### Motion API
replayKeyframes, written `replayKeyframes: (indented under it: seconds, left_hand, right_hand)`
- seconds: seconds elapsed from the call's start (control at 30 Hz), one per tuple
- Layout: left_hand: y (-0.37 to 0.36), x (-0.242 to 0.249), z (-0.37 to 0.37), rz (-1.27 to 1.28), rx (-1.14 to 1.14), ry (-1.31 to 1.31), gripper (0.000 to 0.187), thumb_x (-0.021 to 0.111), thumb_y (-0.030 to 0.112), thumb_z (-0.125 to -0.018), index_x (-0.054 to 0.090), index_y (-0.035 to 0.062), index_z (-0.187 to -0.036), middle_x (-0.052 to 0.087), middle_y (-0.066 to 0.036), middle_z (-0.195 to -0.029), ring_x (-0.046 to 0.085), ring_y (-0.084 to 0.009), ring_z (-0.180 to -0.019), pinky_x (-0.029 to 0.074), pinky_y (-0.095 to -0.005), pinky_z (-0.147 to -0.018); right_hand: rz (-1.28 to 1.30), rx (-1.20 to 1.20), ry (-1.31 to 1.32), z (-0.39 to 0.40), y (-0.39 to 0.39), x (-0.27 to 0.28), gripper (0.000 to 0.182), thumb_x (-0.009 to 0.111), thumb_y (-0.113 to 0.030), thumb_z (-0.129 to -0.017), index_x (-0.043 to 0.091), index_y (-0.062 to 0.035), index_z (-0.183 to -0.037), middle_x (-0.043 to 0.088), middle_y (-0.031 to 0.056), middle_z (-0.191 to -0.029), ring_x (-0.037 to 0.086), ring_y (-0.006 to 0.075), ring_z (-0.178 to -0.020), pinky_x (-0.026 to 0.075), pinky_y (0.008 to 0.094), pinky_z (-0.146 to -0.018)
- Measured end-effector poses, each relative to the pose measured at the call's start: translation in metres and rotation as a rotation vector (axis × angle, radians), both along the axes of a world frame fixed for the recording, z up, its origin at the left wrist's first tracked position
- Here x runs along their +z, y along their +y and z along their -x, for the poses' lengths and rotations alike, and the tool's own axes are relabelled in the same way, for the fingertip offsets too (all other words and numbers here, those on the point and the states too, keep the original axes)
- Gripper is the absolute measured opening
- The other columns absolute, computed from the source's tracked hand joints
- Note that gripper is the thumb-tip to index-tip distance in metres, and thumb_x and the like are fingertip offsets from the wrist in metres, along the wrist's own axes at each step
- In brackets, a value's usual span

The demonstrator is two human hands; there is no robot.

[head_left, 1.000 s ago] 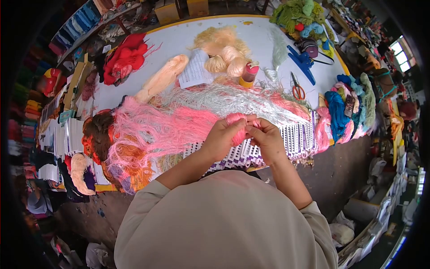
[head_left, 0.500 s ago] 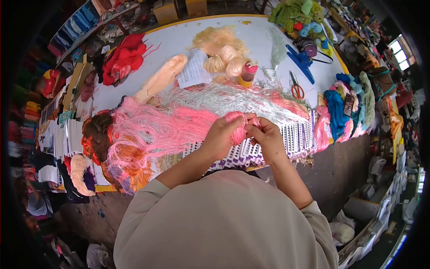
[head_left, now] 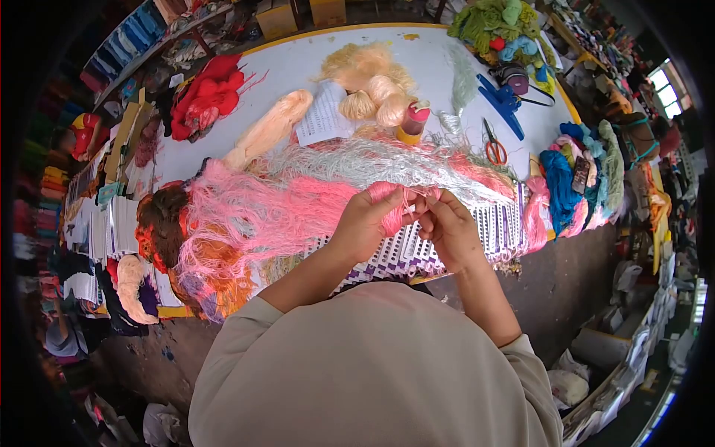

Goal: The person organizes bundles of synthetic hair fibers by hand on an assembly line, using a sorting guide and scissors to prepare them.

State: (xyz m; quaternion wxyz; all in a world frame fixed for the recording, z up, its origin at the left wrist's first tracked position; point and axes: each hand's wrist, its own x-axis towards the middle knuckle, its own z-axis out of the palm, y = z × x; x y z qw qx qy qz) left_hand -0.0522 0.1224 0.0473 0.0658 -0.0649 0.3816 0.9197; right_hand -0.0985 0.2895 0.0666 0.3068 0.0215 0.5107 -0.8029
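In the head view my left hand is wrapped round a small bundle of pink thread. Close beside it, my right hand pinches pink strands that run across from the bundle. Both hands are over the near edge of the table, above a row of white punched cards with purple marks. A large loose heap of pink thread spreads out left of my hands. Silvery white thread lies just behind them. The fingertips of my right hand partly overlap, so the strands' ends are hidden.
Orange-handled scissors, a blue plastic tool and a pink-and-yellow thread cone lie beyond my hands. A printed sheet is near peach skeins. Red yarn is at left, blue and green skeins at right.
My hands have drawn slightly apart at the top, and pink strands now stretch between them. My right hand has turned a little and shifted right.
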Motion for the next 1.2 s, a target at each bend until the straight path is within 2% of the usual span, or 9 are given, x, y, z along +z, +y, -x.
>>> replayKeyframes:
  seconds: [0.3,0.6,0.73,0.83,0.9,1.0,1.03,1.13,1.2]
  left_hand:
    - [0.007,0.001,-0.002,-0.078,0.013,-0.003,0.026,0.057,0.016,-0.098,0.062,-0.0054,-0.111,0.064,-0.013,-0.114,0.063,-0.0205,-0.102,0.052,-0.0377,-0.094]
    - [0.001,-0.013,0.000,0.152,-0.012,0.016,0.023,0.058,0.012,-0.097,0.060,-0.0061,-0.112,0.066,-0.013,-0.110,0.064,-0.0208,-0.102,0.053,-0.0347,-0.091]
    - [-0.025,-0.005,0.006,0.272,0.060,-0.038,0.025,0.055,0.021,-0.099,0.061,-0.0007,-0.112,0.067,-0.012,-0.112,0.062,-0.0101,-0.083,0.048,-0.0215,-0.065]
    - [-0.070,-0.004,-0.002,0.185,-0.041,-0.111,0.032,0.052,0.021,-0.100,0.055,0.0019,-0.124,0.067,-0.012,-0.112,0.057,-0.0058,-0.068,0.041,-0.0173,-0.049]
    - [-0.076,-0.012,-0.007,-0.388,-0.201,0.054,0.042,0.051,0.018,-0.098,0.047,0.0022,-0.136,0.064,-0.012,-0.122,0.047,-0.0021,-0.053,0.035,-0.0153,-0.044]
    - [-0.038,0.002,-0.016,-0.096,-0.306,0.091,0.055,0.056,0.017,-0.095,0.038,0.0025,-0.144,0.047,-0.016,-0.144,0.040,-0.0006,-0.046,0.034,-0.0169,-0.043]
    - [-0.022,0.014,-0.017,0.096,-0.280,0.040,0.043,0.061,0.020,-0.094,0.052,0.0017,-0.132,0.064,-0.013,-0.117,0.039,-0.0014,-0.047,0.032,-0.0173,-0.043]
    - [-0.015,-0.003,-0.013,0.574,-0.325,-0.150,0.024,0.063,0.021,-0.094,0.064,0.0027,-0.111,0.063,-0.003,-0.079,0.036,-0.0024,-0.047,0.030,-0.0184,-0.043]
    - [-0.028,-0.011,-0.017,0.378,-0.350,-0.141,0.023,0.060,0.026,-0.097,0.065,0.0047,-0.092,0.044,0.006,-0.057,0.029,-0.0025,-0.044,0.026,-0.0215,-0.041]
  right_hand:
    - [-0.229,0.093,0.216,-0.003,-0.002,-0.007,0.020,0.061,-0.011,-0.095,0.062,-0.0020,-0.112,0.067,0.0013,-0.092,0.064,0.0069,-0.080,0.045,0.0197,-0.057]
    - [-0.063,0.083,0.053,-0.005,-0.003,0.007,0.019,0.059,-0.017,-0.096,0.062,-0.0036,-0.110,0.060,-0.0023,-0.081,0.047,0.0046,-0.060,0.044,0.0204,-0.056]
    - [-0.281,0.356,0.199,0.002,0.013,0.007,0.020,0.059,-0.025,-0.098,0.063,-0.0064,-0.094,0.054,-0.0048,-0.071,0.045,0.0041,-0.054,0.041,0.0202,-0.052]
    - [-0.251,0.179,0.045,0.018,0.028,0.016,0.020,0.061,-0.025,-0.097,0.060,-0.0074,-0.088,0.042,-0.0067,-0.058,0.034,0.0033,-0.045,0.033,0.0202,-0.042]
    - [-0.355,0.239,0.084,0.021,0.029,0.019,0.020,0.060,-0.025,-0.097,0.061,-0.0066,-0.089,0.043,-0.0065,-0.058,0.035,0.0034,-0.045,0.033,0.0201,-0.042]
    - [-0.498,0.453,0.161,0.014,0.015,0.029,0.020,0.058,-0.023,-0.098,0.064,-0.0044,-0.094,0.044,-0.0059,-0.058,0.040,0.0033,-0.047,0.037,0.0202,-0.042]
    - [-0.501,0.519,0.172,0.011,0.010,0.033,0.020,0.057,-0.023,-0.099,0.064,-0.0043,-0.094,0.045,-0.0060,-0.058,0.041,0.0031,-0.047,0.037,0.0204,-0.043]
    - [-0.517,0.603,0.243,0.009,0.010,0.030,0.023,0.054,-0.024,-0.100,0.063,-0.0037,-0.097,0.046,-0.0050,-0.063,0.043,0.0037,-0.052,0.039,0.0203,-0.046]
    - [-0.634,0.639,0.471,0.008,0.012,0.033,0.019,0.055,-0.021,-0.100,0.062,-0.0037,-0.095,0.051,-0.0019,-0.065,0.047,0.0067,-0.057,0.042,0.0237,-0.053]
